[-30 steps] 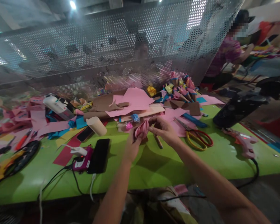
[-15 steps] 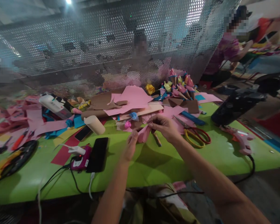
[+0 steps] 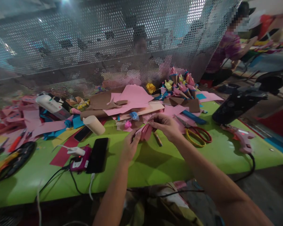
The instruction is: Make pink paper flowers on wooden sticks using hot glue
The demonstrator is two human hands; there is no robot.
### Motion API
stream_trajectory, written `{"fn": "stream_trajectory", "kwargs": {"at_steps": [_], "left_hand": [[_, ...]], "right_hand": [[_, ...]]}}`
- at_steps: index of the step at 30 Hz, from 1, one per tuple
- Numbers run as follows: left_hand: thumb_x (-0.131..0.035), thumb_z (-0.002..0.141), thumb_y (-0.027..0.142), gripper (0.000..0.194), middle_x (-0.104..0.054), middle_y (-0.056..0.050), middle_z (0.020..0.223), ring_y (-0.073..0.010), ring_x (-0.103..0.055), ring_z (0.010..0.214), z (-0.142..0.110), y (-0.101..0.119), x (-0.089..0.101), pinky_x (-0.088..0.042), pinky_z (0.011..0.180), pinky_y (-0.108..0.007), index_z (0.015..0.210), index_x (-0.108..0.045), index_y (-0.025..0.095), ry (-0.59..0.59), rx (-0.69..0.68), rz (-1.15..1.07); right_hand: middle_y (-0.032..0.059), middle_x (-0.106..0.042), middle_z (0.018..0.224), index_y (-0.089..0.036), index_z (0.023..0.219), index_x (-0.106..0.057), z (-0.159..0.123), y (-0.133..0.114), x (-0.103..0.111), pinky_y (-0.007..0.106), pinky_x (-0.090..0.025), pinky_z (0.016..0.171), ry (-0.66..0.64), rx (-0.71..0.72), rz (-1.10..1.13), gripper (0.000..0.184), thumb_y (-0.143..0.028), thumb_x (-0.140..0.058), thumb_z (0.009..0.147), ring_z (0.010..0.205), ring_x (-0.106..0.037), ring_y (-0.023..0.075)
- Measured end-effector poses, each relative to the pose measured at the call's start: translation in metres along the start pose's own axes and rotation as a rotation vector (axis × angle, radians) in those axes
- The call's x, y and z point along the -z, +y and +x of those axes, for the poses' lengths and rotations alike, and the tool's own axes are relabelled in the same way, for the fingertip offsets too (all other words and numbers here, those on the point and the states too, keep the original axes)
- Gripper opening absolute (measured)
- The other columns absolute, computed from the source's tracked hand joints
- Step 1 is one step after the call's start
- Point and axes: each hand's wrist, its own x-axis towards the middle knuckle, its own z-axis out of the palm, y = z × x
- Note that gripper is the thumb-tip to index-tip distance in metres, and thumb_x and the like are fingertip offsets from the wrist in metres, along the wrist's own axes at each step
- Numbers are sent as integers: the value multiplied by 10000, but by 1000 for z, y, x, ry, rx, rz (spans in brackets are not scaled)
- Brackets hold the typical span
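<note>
A piece of folded pink paper (image 3: 146,132) is held between my two hands above the green table (image 3: 153,169). My left hand (image 3: 132,142) pinches its left edge, thumb on top. The fingers of my right hand (image 3: 163,125) pinch the upper right tip of the folds. Just under the right hand lies a short pencil-like stick (image 3: 158,139). Scissors (image 3: 198,136) with yellow and red handles rest to the right of that hand. Beyond the left hand sit a crumpled bright pink piece (image 3: 127,124) and a crumpled blue one (image 3: 134,115).
A black phone (image 3: 97,155), a purple power adapter (image 3: 79,160) and a cardboard tube (image 3: 94,125) lie at left. On the right are a pink glue gun (image 3: 242,139) and a black bottle (image 3: 238,105). Paper flowers (image 3: 181,84) stand by the perforated metal screen (image 3: 96,47). A person (image 3: 226,47) sits beyond.
The pink paper has turned in my hands, and its layered folds now show more. Both hands keep their pinch. The whole view has shifted slightly.
</note>
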Motion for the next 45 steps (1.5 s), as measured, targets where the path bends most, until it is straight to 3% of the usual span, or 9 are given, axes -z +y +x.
{"fn": "stream_trajectory", "kwargs": {"at_steps": [5, 8, 14, 17, 22, 28, 31, 38, 45], "left_hand": [[-596, 853, 628, 461, -723, -35, 903, -191, -638, 869, 4, -12, 0, -510, 821, -303, 964, -724, 200, 110, 78, -42], [-577, 882, 601, 434, -731, -42, 1032, -198, -651, 980, 5, -13, 0, -515, 894, -315, 1047, -715, 225, 114, 81, -89], [-534, 952, 473, 403, -629, -83, 1342, -238, -567, 1252, 1, 0, -1, -429, 1081, -393, 1294, -607, 273, 148, -206, 101], [-633, 900, 424, 489, -584, -97, 1411, -271, -512, 1324, -1, 4, -5, -391, 1119, -427, 1359, -557, 272, 49, -291, 240], [-699, 848, 369, 472, -657, -111, 1278, -275, -604, 1182, 0, -1, -12, -447, 1050, -432, 1282, -583, 224, -27, -133, 188], [-738, 777, 388, 416, -698, -56, 1107, -222, -641, 1020, -1, -5, -8, -511, 910, -353, 1142, -633, 218, -69, 159, -265], [-760, 737, 399, 425, -700, -61, 1039, -220, -639, 955, -2, -5, -6, -512, 868, -354, 1099, -656, 203, -114, 226, -317], [-767, 753, 362, 416, -699, -88, 1070, -251, -638, 969, 0, 1, -8, -499, 889, -389, 1113, -645, 192, -42, -58, 135], [-720, 810, 312, 319, -718, -69, 1013, -227, -663, 904, 3, -3, -10, -517, 820, -350, 1095, -627, 202, 54, -103, 202]], "right_hand": [[6, -668, 729, -187, 810, -685, -2, -1, -2, 276, -543, 571, -41, -2, -5, 408, -517, -849, 635, 612, -601, 127], [1, -656, 706, -183, 794, -676, -2, -2, -2, 272, -538, 551, -56, -19, 1, 415, -524, -848, 634, 586, -594, 122], [-15, -625, 650, -181, 805, -654, 0, 4, -3, 284, -528, 541, 17, -5, -42, 416, -529, -827, 657, 548, -576, 123], [-13, -636, 675, -179, 821, -654, -1, 8, -5, 272, -521, 543, 23, -11, -23, 423, -530, -825, 656, 563, -582, 121], [-11, -631, 692, -184, 824, -667, -4, 9, -8, 253, -510, 534, -18, -1, -16, 399, -523, -820, 680, 585, -582, 116], [2, -664, 754, -181, 823, -680, -3, 6, -4, 245, -510, 550, -104, -17, -7, 406, -499, -858, 643, 621, -590, 114], [-7, -644, 719, -175, 787, -664, -3, 5, -5, 243, -501, 546, -107, -31, -7, 411, -507, -856, 640, 609, -580, 110], [-14, -590, 660, -171, 728, -613, -5, 5, -8, 234, -466, 492, -38, -55, -74, 453, -558, -834, 647, 578, -540, 106], [-11, -601, 740, -186, 869, -586, -7, 11, -12, 247, -488, 524, -52, -90, -35, 469, -535, -828, 669, 635, -576, 125]]}}
